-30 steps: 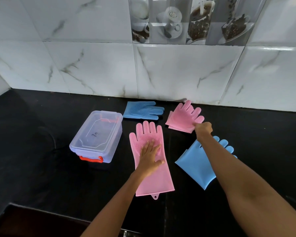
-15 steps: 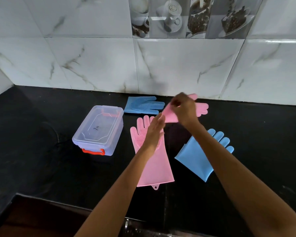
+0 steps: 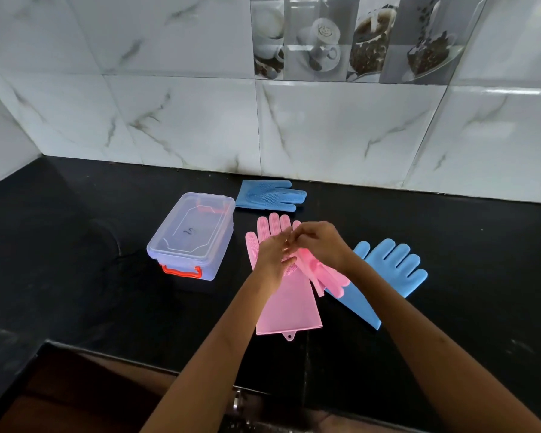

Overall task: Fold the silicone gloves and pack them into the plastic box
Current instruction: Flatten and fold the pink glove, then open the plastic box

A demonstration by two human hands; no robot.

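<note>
Both hands, left hand (image 3: 274, 254) and right hand (image 3: 320, 242), pinch a pink glove (image 3: 322, 273) above mid-bench; it should probably be laid squarely on the flat pink glove (image 3: 289, 307) before folding.

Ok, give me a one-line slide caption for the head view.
Both hands, left hand and right hand, hold a pink glove above another pink glove, beside the closed plastic box.

Both hands' fingertips blur together; the flat pink glove (image 3: 289, 310) lies partly hidden beneath them; both forearms run off the bottom edge
</note>
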